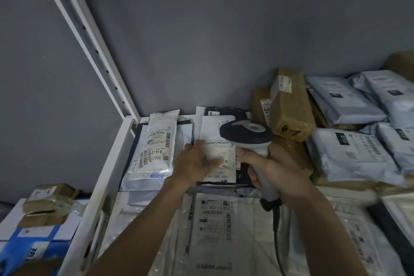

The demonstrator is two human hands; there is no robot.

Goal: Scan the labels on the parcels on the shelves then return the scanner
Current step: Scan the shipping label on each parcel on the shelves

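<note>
"3505" on white parcel label (154, 148), "010" on grey mailer (349, 152)

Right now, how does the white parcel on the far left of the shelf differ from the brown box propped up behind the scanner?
The white parcel is a soft plastic mailer lying flat; the brown box is rigid, tape-wrapped cardboard resting tilted on other parcels. The white parcel's label covers most of its top face, while the brown box shows a smaller label near its upper end. Neither is touched: the left hand lies flat on a label between them, and the right hand grips the scanner.
</note>
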